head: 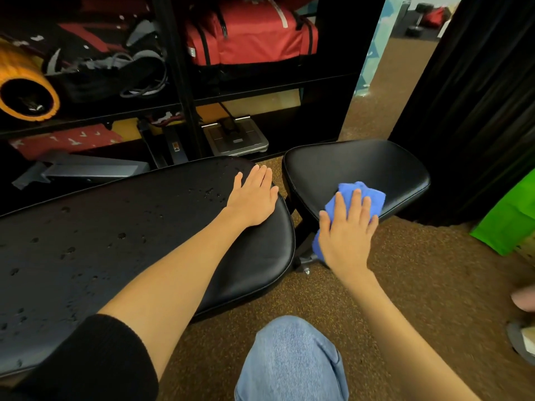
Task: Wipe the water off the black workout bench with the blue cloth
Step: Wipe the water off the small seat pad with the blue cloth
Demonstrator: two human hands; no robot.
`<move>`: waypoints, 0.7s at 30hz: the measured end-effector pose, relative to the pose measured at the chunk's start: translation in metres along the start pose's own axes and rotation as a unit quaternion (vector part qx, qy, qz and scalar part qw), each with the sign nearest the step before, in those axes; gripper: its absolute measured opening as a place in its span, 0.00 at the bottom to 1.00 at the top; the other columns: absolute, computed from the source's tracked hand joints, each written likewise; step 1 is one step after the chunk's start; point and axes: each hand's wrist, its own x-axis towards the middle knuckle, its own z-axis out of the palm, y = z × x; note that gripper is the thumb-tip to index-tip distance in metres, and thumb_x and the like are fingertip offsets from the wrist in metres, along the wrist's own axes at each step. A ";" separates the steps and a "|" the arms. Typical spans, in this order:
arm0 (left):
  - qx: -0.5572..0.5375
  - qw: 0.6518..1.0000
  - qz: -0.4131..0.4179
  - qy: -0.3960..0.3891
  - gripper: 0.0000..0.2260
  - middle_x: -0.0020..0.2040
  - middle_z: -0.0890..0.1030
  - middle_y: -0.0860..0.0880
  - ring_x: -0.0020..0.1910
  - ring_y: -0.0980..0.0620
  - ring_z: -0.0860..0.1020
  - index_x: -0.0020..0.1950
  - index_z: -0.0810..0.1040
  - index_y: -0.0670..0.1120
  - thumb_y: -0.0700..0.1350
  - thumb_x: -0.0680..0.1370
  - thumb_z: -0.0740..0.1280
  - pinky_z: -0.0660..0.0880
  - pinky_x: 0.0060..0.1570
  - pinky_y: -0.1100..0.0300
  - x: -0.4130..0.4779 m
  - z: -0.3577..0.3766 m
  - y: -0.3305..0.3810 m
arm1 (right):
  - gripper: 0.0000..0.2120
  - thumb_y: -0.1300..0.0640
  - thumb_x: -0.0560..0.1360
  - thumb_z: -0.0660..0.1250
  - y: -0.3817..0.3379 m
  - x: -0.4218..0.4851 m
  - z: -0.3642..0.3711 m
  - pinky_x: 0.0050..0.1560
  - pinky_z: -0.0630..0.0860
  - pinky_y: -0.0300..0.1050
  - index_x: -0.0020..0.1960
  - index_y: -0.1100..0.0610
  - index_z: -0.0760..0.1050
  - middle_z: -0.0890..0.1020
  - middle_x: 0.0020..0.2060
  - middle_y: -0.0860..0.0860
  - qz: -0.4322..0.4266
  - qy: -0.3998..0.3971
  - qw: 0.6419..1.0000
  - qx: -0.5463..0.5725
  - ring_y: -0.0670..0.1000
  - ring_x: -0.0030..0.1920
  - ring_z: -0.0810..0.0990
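A: Head view. Where is the cloth?

B: The blue cloth lies bunched on the near edge of the seat pad of the black workout bench. One end hangs down off that edge. The right hand lies flat on top of it, fingers straight and spread, pressing rather than gripping.

A: And the other hand?

B: The left hand rests palm down on the rounded end of the bench's long pad, fingers straight and close together, holding nothing. A black sleeve covers that upper arm.

A: Water?

B: Drops of water bead across the long pad, from beside the left hand to its near left part. The seat pad shows a smooth, glossy surface.

A: Any writing?

B: Behind the bench stands a black shelf holding a red bag and an orange foam roller. A grey scale sits low down, just behind the gap between the two pads. A small sticker on a dark post behind the bench is too small to read, and the bag's markings are blurred.

A: In front?

B: A knee in blue jeans is in front of the bench, over the brown speckled floor. A green bag sits to the right of the seat pad.
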 end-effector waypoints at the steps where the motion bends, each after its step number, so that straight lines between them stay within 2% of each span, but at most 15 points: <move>1: -0.001 1.000 0.001 0.001 0.25 0.78 0.51 0.46 0.77 0.49 0.47 0.78 0.50 0.41 0.51 0.83 0.46 0.46 0.74 0.44 0.000 0.000 0.000 | 0.27 0.44 0.78 0.50 0.004 0.005 -0.003 0.67 0.58 0.68 0.71 0.57 0.66 0.62 0.73 0.62 -0.001 -0.007 1.000 -0.002 0.66 0.72 0.59; 5: 0.000 1.000 0.001 0.000 0.25 0.78 0.51 0.47 0.77 0.49 0.47 0.78 0.50 0.42 0.51 0.83 0.45 0.46 0.74 0.44 0.000 -0.001 0.000 | 0.26 0.40 0.79 0.53 0.033 0.052 -0.013 0.69 0.49 0.69 0.74 0.48 0.59 0.50 0.76 0.60 0.068 -0.049 0.996 0.015 0.64 0.75 0.47; 10: 0.002 1.000 -0.002 -0.009 0.24 0.78 0.52 0.46 0.77 0.48 0.47 0.78 0.51 0.42 0.51 0.83 0.46 0.47 0.74 0.43 0.000 -0.004 0.002 | 0.26 0.43 0.80 0.50 0.043 0.097 -0.020 0.70 0.44 0.69 0.76 0.49 0.54 0.43 0.76 0.61 0.151 -0.111 0.982 0.023 0.68 0.74 0.42; 12: -0.001 1.000 0.002 -0.018 0.24 0.78 0.53 0.45 0.77 0.48 0.48 0.77 0.53 0.42 0.51 0.84 0.47 0.48 0.73 0.42 0.001 -0.010 0.003 | 0.25 0.47 0.81 0.50 0.033 0.096 -0.019 0.70 0.46 0.67 0.76 0.53 0.55 0.45 0.75 0.63 0.162 -0.104 0.981 0.013 0.68 0.74 0.44; 15: -0.047 0.998 0.022 -0.019 0.22 0.77 0.57 0.45 0.77 0.47 0.51 0.76 0.57 0.42 0.48 0.83 0.51 0.47 0.73 0.43 -0.003 -0.023 0.005 | 0.22 0.53 0.81 0.52 0.016 0.079 -0.014 0.69 0.54 0.65 0.72 0.61 0.62 0.53 0.74 0.66 0.122 -0.060 0.991 -0.011 0.68 0.72 0.53; 19: -0.110 0.993 0.045 0.011 0.22 0.76 0.61 0.47 0.76 0.48 0.56 0.76 0.60 0.44 0.46 0.82 0.56 0.47 0.73 0.42 -0.021 -0.035 0.004 | 0.18 0.55 0.82 0.52 0.001 0.057 -0.012 0.59 0.66 0.62 0.64 0.64 0.71 0.66 0.68 0.65 0.038 -0.031 0.999 -0.023 0.66 0.64 0.66; 21: -0.143 0.988 0.048 0.028 0.21 0.74 0.64 0.47 0.72 0.47 0.63 0.75 0.62 0.45 0.46 0.82 0.57 0.52 0.73 0.43 -0.034 -0.042 -0.001 | 0.18 0.55 0.82 0.51 -0.007 0.048 -0.017 0.56 0.69 0.58 0.62 0.65 0.72 0.70 0.64 0.65 0.008 -0.029 0.999 0.026 0.65 0.61 0.69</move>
